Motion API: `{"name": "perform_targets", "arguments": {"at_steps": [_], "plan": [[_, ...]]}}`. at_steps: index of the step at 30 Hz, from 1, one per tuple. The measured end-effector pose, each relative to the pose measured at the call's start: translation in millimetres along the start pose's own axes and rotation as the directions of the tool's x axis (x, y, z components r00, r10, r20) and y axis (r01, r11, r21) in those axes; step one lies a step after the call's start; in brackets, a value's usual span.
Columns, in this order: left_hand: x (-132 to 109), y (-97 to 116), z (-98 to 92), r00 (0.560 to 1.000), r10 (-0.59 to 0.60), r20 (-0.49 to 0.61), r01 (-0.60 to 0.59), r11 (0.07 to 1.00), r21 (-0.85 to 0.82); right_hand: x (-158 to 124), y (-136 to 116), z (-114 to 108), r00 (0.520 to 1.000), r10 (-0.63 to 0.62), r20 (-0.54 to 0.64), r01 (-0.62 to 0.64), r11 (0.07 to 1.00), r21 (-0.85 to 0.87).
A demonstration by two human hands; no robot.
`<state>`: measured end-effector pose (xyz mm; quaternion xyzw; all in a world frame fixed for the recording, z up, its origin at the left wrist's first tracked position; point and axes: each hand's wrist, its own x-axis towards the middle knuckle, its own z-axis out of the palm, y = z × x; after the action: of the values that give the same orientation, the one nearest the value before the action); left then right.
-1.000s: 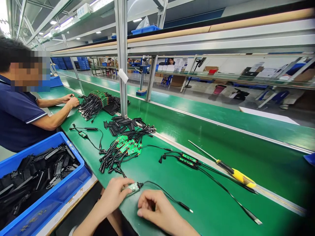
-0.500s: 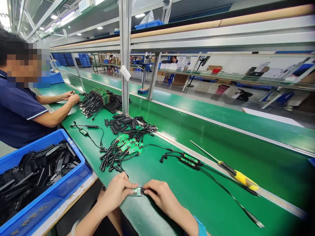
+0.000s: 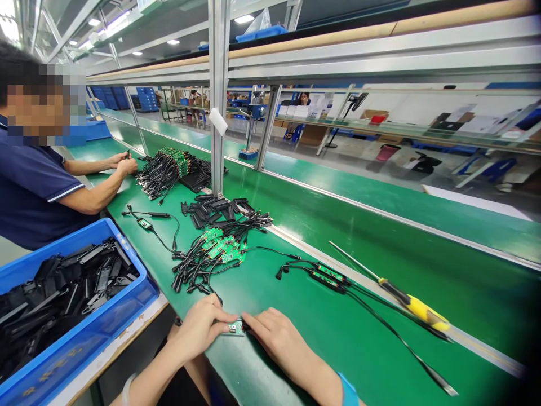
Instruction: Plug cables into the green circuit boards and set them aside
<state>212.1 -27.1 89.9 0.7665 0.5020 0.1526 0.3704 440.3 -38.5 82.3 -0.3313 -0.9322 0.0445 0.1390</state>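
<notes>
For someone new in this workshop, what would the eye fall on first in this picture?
First come the left hand and right hand, meeting at a small green circuit board on the green bench. At lower left, a blue crate holds black plastic parts. Ahead lies a tangle of black cables, and a yellow-handled screwdriver rests at right.

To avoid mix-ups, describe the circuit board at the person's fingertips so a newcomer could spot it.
On the green bench, beside the blue crate, find the near edge. The small circuit board sits between the left hand and right hand, apart from the heap of boards beyond.
</notes>
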Motion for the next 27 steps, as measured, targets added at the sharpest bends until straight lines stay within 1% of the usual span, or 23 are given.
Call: {"name": "perform_targets", "arguments": {"at_steps": [3,6,8,11,13,14,15,16,18,19,20,21,22,24,27], "plan": [[0.0,0.8,-0.6,1.0,-0.005,0.003,0.005,1.0,0.003,-1.1,-2.2,-4.0,0.997,-0.076,-0.022,0.075,0.995,-0.071],[0.1,1.3,-0.6,1.0,-0.011,0.011,0.011,1.0,0.011,0.8,-3.0,-5.7,0.995,-0.099,-0.023,0.096,0.989,-0.111],[0.5,1.0,-0.1,1.0,-0.014,0.015,0.014,1.0,0.024,1.4,-4.3,-3.8,0.992,-0.125,-0.025,0.12,0.982,-0.145],[1.2,0.1,0.7,1.0,-0.017,0.015,0.016,0.999,0.047,0.0,-9.0,3.9,0.982,-0.184,-0.03,0.17,0.952,-0.255],[1.6,-0.2,0.5,1.0,-0.015,0.014,0.014,0.998,0.058,-0.9,-12.1,9.1,0.984,-0.178,-0.014,0.164,0.929,-0.331],[1.8,-0.1,0.3,1.0,-0.014,0.014,0.013,0.998,0.061,-0.8,-12.8,10.5,0.988,-0.157,-0.005,0.146,0.929,-0.341],[2.0,0.0,0.1,1.0,-0.011,0.014,0.01,0.998,0.063,-0.3,-12.7,10.6,0.993,-0.121,0.002,0.115,0.939,-0.324],[2.3,0.1,0.1,1.0,-0.006,0.013,0.006,0.998,0.064,0.6,-11.8,9.3,0.997,-0.072,0.008,0.071,0.96,-0.272],[2.9,0.2,0.7,1.0,0.004,0.006,-0.005,0.998,0.061,3.2,-9.3,3.6,0.998,0.053,0.036,-0.051,0.996,-0.067],[3.2,0.0,1.4,1.0,0.011,-0.003,-0.011,0.999,0.053,4.8,-8.5,0.3,0.992,0.118,0.052,-0.121,0.991,0.062],[3.3,-0.4,2.0,1.0,0.019,-0.014,-0.019,0.999,0.039,6.2,-8.5,-2.3,0.983,0.168,0.067,-0.178,0.966,0.188],[3.0,-1.0,2.5,0.999,0.023,-0.028,-0.023,1.0,0.016,7.6,-9.5,-3.7,0.978,0.196,0.074,-0.209,0.932,0.295],[2.3,-1.8,2.5,0.999,0.021,-0.045,-0.022,1.0,-0.016,8.7,-11.5,-3.5,0.977,0.202,0.069,-0.214,0.903,0.372],[-1.3,-4.0,0.1,0.998,0.0,-0.067,-0.006,0.995,-0.101,10.0,-16.8,0.8,0.983,0.182,0.036,-0.18,0.89,0.42],[-11.9,-8.5,-9.8,0.997,-0.04,-0.064,0.024,0.971,-0.239,9.4,-23.1,11.2,0.989,0.145,-0.019,-0.132,0.94,0.315]]}}
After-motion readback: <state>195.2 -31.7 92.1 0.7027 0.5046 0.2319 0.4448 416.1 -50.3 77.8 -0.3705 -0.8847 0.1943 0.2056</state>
